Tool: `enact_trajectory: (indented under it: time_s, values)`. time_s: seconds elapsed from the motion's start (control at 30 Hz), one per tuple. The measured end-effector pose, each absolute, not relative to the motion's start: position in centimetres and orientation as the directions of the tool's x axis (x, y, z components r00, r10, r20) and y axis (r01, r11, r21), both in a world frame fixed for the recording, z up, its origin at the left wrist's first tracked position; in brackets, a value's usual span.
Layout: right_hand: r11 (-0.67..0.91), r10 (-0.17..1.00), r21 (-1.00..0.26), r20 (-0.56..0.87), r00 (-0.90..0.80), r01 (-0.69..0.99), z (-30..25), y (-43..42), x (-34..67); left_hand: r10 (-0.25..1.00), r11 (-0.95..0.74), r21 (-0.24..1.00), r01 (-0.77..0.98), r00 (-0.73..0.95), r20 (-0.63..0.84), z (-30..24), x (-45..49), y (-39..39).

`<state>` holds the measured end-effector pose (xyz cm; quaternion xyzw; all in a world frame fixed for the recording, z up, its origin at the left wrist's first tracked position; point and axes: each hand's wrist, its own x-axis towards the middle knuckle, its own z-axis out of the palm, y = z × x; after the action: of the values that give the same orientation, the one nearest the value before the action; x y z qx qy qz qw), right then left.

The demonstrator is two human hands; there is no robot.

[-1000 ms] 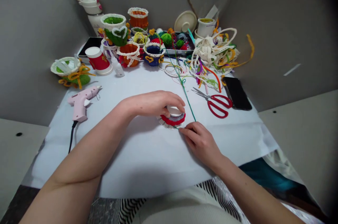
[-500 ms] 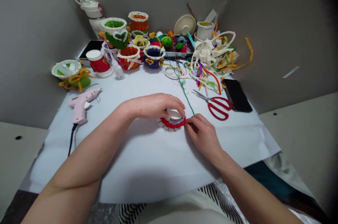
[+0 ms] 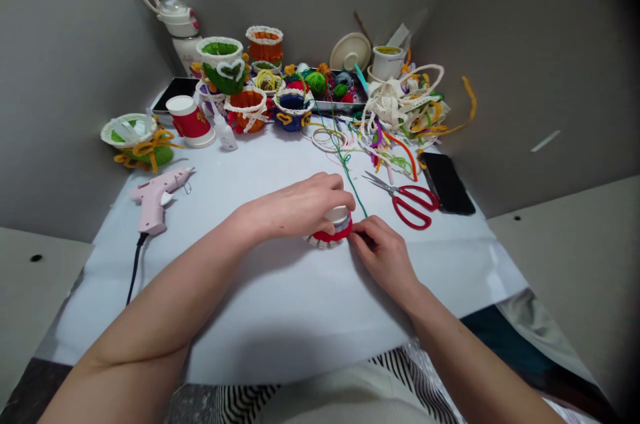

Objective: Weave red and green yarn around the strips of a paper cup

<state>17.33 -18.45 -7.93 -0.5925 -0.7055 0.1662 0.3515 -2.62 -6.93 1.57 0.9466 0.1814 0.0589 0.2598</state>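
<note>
1. One white paper sheet [image 3: 280, 317] covers the bench.
2. The left hand [image 3: 300, 209] is curled tight over one small round cup [image 3: 339, 217], in the middle of the frame.
3. The cup has one fuzzy red band [image 3: 330, 236].
4. The right hand [image 3: 385, 256] has its fingers [image 3: 358, 229] pinched shut on that band.
5. One thin green wire [image 3: 350, 183] runs just beside them.

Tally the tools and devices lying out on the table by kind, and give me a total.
Glue gun: 1
Scissors: 1
Phone: 1
Glue bottle: 1
Total: 4
</note>
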Motion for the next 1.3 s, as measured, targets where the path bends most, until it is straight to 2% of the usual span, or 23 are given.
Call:
enact_trajectory:
  time_s: [0.13, 0.3, 0.57, 0.73, 0.83, 0.97, 1.1, 1.3]
  values:
    - [0.402, 0.908, -0.591, 0.357, -0.219, 0.699, -7.5, -19.2, 18.1, 0.26, -0.815, 0.55, 0.183, 0.964, 0.063, 1.3, -3.0, -6.0]
    - [0.516, 0.847, -0.453, 0.398, -0.353, 0.726, -7.8, -20.4, 18.2, 0.217, -0.787, 0.597, 0.154, 0.976, 0.035, 1.2, -3.2, -5.4]
    - [0.558, 0.815, -0.371, 0.415, -0.405, 0.742, -8.5, -21.6, 17.2, 0.224, -0.777, 0.605, 0.171, 0.975, 0.012, 1.2, -3.1, -5.5]
    - [0.487, 0.844, -0.33, 0.417, -0.338, 0.809, -8.6, -21.3, 17.3, 0.223, -0.774, 0.613, 0.161, 0.975, 0.026, 1.1, -3.1, -5.3]
    - [0.423, 0.871, -0.361, 0.414, -0.263, 0.831, -8.3, -20.6, 17.4, 0.212, -0.78, 0.609, 0.148, 0.977, 0.033, 0.9, -3.2, -5.2]
    - [0.33, 0.928, -0.483, 0.322, -0.186, 0.811, -7.7, -19.0, 17.5, 0.205, -0.789, 0.598, 0.143, 0.978, 0.036, 0.9, -3.2, -5.2]
    - [0.28, 0.939, -0.587, 0.333, -0.089, 0.76, -7.3, -17.6, 17.5, 0.206, -0.787, 0.598, 0.149, 0.978, 0.028, 1.2, -3.1, -5.3]
    - [0.263, 0.95, -0.63, 0.303, -0.08, 0.73, -7.8, -17.3, 17.5, 0.248, -0.788, 0.576, 0.216, 0.968, -0.023, 1.5, -3.1, -5.9]
